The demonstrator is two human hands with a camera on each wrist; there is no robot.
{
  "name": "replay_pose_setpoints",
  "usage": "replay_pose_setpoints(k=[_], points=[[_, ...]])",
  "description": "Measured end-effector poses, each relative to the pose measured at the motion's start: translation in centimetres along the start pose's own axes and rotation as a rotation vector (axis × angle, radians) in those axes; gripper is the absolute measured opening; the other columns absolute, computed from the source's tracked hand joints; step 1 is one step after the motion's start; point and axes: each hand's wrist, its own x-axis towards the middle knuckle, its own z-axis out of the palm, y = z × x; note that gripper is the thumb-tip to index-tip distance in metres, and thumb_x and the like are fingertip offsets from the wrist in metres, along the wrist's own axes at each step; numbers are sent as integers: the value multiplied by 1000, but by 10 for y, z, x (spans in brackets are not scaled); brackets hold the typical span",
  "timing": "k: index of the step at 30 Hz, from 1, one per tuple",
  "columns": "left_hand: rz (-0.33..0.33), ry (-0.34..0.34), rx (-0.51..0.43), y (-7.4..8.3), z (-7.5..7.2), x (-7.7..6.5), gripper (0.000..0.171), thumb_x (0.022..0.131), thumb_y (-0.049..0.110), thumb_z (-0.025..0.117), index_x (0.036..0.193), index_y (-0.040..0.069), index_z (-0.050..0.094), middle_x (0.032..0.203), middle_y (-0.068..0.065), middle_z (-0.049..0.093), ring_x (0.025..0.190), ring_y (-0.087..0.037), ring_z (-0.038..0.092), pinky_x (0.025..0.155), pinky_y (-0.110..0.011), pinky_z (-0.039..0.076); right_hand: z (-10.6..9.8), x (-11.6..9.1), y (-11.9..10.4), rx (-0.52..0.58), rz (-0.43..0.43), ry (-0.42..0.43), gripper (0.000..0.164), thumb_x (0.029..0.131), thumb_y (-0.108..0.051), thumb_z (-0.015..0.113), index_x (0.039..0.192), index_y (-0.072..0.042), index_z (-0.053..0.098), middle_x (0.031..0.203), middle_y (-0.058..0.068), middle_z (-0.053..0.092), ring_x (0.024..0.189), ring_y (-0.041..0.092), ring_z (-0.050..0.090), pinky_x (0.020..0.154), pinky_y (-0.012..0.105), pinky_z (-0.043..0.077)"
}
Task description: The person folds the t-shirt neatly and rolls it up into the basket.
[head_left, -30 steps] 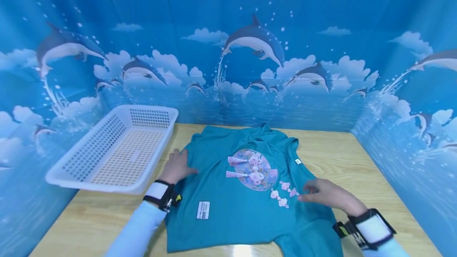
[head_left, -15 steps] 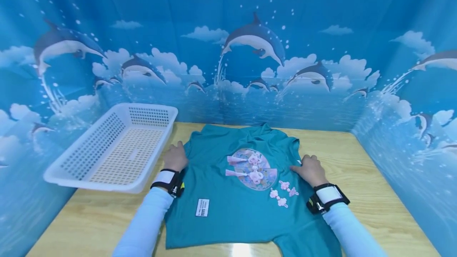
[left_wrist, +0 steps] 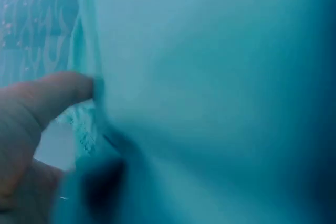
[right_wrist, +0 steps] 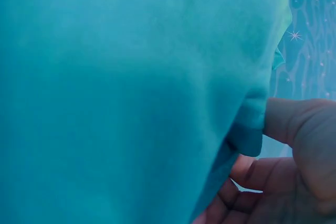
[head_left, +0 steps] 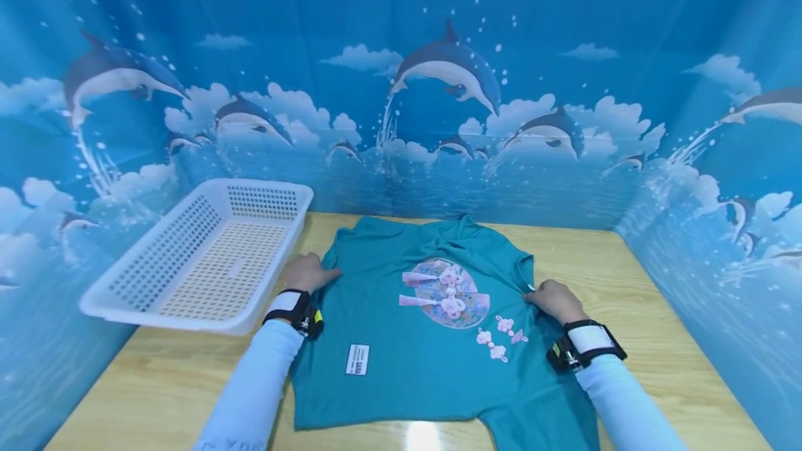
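Observation:
A teal T-shirt (head_left: 401, 367) lies spread on the table, with a round floral print, pink tassels and flower knots on it, plus a small white label (head_left: 358, 360). At its left edge my left hand (head_left: 305, 273) pinches the cloth. The left wrist view shows the thumb (left_wrist: 63, 88) on the fabric edge, with the other fingers partly hidden behind it. My right hand (head_left: 560, 301) grips the shirt's right edge, just below an opening. In the right wrist view, a folded bit of cloth (right_wrist: 251, 127) sits between thumb and fingers.
To the left stands a white perforated plastic basket (head_left: 285, 249), close to my left hand. Blue dolphin-printed curtains (head_left: 388, 89) enclose the back and sides of the wooden table (head_left: 651, 339).
My right hand moved up along the shirt's right edge and took hold of it. My left hand shifted slightly and now pinches the left edge. The opening at right is drawn outward a little.

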Motion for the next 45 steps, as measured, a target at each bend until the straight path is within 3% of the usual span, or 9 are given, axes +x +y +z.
replay_pose_setpoints(k=[8, 14, 19, 23, 26, 31, 35, 39, 45], points=[[-12, 20, -228, -2, -1, 8, 26, 75, -3, 49, 67, 12, 29, 62, 0, 19, 52, -15, 19, 48, -28, 22, 1, 1, -4, -4, -9, -20, 35, 91, -25, 55, 97, 9, 58, 79, 14, 55, 70, 25, 50, 58, 33, 39], [39, 59, -320, -12, 3, 13, 22, 76, -4, 47, 95, 3, 37, 78, -11, 39, 63, -24, 35, 56, -32, 29, -1, 3, -8, -5, -15, -12, 29, 90, -25, 56, 86, 4, 56, 71, 9, 47, 65, 23, 46, 56, 32, 35], [155, 6, -390, -23, 4, 14, 40, 81, -10, 37, 112, 2, 57, 126, -23, 51, 97, -36, 49, 62, -37, 32, -2, 4, -9, 2, -22, -27, 34, 91, -25, 55, 96, 9, 59, 80, 15, 56, 70, 25, 50, 59, 34, 40], [236, -34, -270, -25, 3, 13, 40, 84, -9, 37, 103, 6, 70, 134, -26, 49, 118, -42, 48, 71, -41, 40, -3, 3, -9, 3, -9, -30, 31, 91, -26, 55, 90, 5, 59, 75, 12, 53, 68, 24, 49, 58, 33, 38], [224, 6, -119, -19, 1, 12, 22, 84, 1, 45, 75, 6, 65, 95, -22, 60, 86, -36, 57, 67, -38, 42, -3, 3, -8, -3, -14, -25, 28, 91, -26, 56, 85, 1, 58, 71, 9, 49, 65, 23, 47, 56, 32, 36], [209, -37, -9, -20, -6, 12, 35, 80, 16, 54, 50, 14, 36, 49, 3, 25, 47, -14, 25, 45, -27, 26, -1, 7, -5, 2, -40, 11, 27, 89, -25, 57, 73, -4, 52, 64, 4, 43, 59, 20, 44, 52, 30, 33], [190, -105, 33, -20, -13, 11, 11, 77, 9, 57, 78, -1, 53, 67, -10, 47, 58, -22, 43, 53, -32, 38, 3, 8, -3, 23, -59, 54, 28, 86, -22, 57, 65, -10, 43, 58, 0, 36, 53, 16, 39, 49, 28, 30], [150, -134, 136, -18, -14, 12, 60, 81, 3, 54, 133, -16, 34, 125, -35, 48, 113, -44, 50, 92, -48, 45, 2, 8, 0, 39, -44, 47, 28, 86, -21, 57, 65, -10, 43, 58, -1, 36, 53, 16, 40, 49, 28, 31], [134, -85, 233, -17, -12, 15, 70, 81, 2, 58, 141, -15, 25, 138, -37, 37, 126, -47, 39, 103, -53, 37, -13, -1, 6, 14, 3, -7, 33, 87, -28, 59, 86, 5, 56, 74, 12, 52, 70, 25, 51, 60, 36, 41]])
